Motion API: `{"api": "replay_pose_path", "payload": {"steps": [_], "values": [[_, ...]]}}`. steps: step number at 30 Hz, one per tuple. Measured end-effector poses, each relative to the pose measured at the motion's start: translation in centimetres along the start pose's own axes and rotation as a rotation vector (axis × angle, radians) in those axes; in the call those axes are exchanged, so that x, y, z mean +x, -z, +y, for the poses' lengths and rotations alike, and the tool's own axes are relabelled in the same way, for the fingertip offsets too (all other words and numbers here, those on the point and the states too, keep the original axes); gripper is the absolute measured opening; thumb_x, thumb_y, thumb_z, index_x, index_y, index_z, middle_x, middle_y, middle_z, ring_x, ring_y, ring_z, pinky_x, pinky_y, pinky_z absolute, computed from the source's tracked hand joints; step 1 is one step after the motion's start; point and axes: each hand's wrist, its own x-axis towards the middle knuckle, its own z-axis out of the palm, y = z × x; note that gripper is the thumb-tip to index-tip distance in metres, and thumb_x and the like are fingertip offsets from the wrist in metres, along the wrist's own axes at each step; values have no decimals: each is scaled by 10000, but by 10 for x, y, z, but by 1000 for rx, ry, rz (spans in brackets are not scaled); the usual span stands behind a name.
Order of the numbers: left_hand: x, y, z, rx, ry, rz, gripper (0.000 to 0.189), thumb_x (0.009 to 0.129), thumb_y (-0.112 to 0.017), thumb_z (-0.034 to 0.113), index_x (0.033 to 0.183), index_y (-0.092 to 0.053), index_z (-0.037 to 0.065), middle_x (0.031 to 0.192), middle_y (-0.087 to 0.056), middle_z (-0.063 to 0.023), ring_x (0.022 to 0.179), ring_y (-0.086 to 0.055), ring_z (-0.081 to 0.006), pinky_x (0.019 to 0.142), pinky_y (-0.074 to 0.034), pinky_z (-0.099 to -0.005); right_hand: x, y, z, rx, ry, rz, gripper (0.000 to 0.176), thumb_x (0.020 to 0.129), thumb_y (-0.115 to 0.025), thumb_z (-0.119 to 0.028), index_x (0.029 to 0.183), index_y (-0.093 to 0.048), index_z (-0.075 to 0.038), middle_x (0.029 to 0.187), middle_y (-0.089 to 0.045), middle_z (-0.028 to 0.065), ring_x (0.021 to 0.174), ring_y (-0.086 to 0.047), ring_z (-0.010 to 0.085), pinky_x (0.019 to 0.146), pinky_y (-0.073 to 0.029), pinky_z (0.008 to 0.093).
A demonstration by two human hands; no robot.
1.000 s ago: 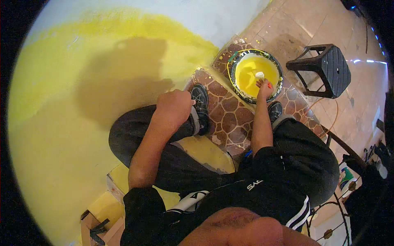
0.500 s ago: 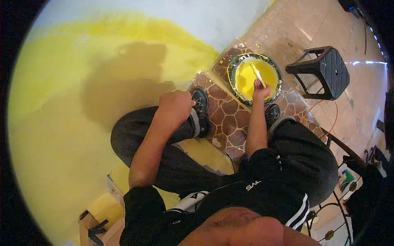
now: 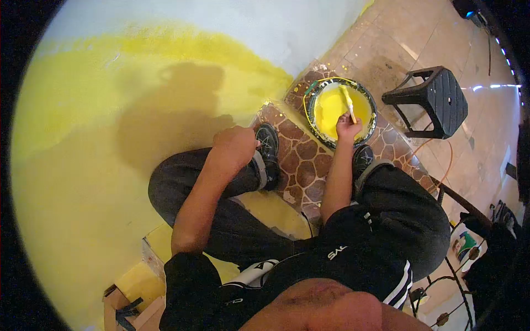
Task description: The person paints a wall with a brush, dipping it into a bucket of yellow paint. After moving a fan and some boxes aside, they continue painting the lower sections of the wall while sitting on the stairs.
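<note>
A paintbrush [image 3: 349, 101] is held by its handle in my right hand [image 3: 349, 127], bristles pointing away from me and coated yellow. Hand and brush are over the paint bucket [image 3: 375, 113], which has a dark, paint-spattered rim and yellow paint [image 3: 330, 113] inside. My left hand [image 3: 236, 146] is closed in a fist above my bent leg, beside one black shoe [image 3: 267, 144]. Its palm side is hidden, and I cannot tell whether anything is in it.
Wet-looking yellow covers much of the wall [image 3: 83, 149], with pale blue-white [image 3: 259, 27] above it. The bucket stands on stone-patterned tile [image 3: 309, 160]. Right of it is a black plastic stool [image 3: 441, 102]. An orange cord [image 3: 451, 165] curves over the floor near a metal frame [image 3: 466, 207].
My right hand has shifted slightly down and left over the bucket, and the brush stands more upright in view. The left hand stays almost in place.
</note>
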Motion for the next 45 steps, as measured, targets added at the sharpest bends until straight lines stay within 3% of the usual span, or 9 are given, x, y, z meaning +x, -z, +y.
{"api": "replay_pose_path", "payload": {"steps": [3, 5, 9, 10, 18, 20, 33, 35, 45], "values": [[2, -3, -2, 3, 0, 10, 382, 858, -567, 373, 871, -672, 6, 908, -650, -224, 871, -629, -395, 781, -479, -490, -5, -15, 20, -213, 179, 236, 254, 798, -466, -202, 743, -554, 30, 629, -561, 124, 554, -552, 231, 493, -470, 330], [3, -3, -3, 2, -4, 14, 383, 858, -567, 374, 871, -671, 6, 905, -649, -224, 868, -629, -397, 781, -478, -491, -14, -35, 38, -762, 523, 627, 258, 824, -480, -200, 717, -524, 30, 613, -558, 125, 528, -545, 219, 484, -454, 352], [0, -1, -1, -15, -7, 20, 381, 860, -566, 370, 865, -669, 3, 898, -648, -226, 860, -628, -399, 777, -478, -493, 8, 18, 56, -1221, 829, 367, 264, 836, -515, -201, 665, -494, -1, 613, -574, 126, 522, -573, 217, 487, -441, 338], [-1, -1, 0, -29, 0, 35, 378, 861, -566, 366, 864, -668, 3, 894, -648, -226, 859, -627, -399, 777, -478, -493, 11, 27, 54, -1230, 669, 300, 236, 810, -551, -197, 669, -508, -13, 598, -555, 110, 532, -549, 226, 519, -441, 350], [3, -5, -5, -25, -22, 37, 371, 863, -563, 358, 847, -669, 2, 874, -646, -229, 851, -628, -400, 769, -479, -495, 27, 58, 66, -1484, 744, 398, 228, 767, -584, -211, 710, -556, 8, 598, -579, 131, 556, -577, 263, 557, -455, 405], [2, -6, -5, -23, -40, 33, 372, 863, -562, 358, 850, -669, 2, 874, -646, -230, 848, -629, -401, 766, -480, -494, 6, 36, 62, -1415, 548, 283, 228, 763, -588, -204, 712, -560, 17, 592, -591, 141, 521, -593, 257, 526, -472, 381], [1, -1, -1, -10, -24, 23, 378, 862, -560, 368, 854, -667, 5, 881, -646, -233, 853, -630, -399, 760, -483, -494, 11, 36, 59, -1528, 679, 68, 150, 824, -624, -87, 888, -625, 49, 696, -627, 123, 558, -636, 180, 535, -525, 308], [-1, 0, 0, 0, -21, 23, 378, 865, -557, 367, 858, -667, 6, 889, -645, -234, 862, -629, -398, 765, -481, -494, 32, 62, 51, -1827, 752, -77, 203, 823, -630, -104, 956, -644, 48, 749, -647, 144, 578, -638, 170, 564, -520, 302], [4, -4, -2, 4, -17, -5, 383, 874, -545, 365, 863, -659, 0, 892, -647, -226, 866, -628, -396, 775, -481, -487, 20, 48, 56, -1730, 806, 44, 217, 834, -637, -139, 949, -663, 43, 739, -652, 129, 576, -631, 168, 578, -514, 292]]}}
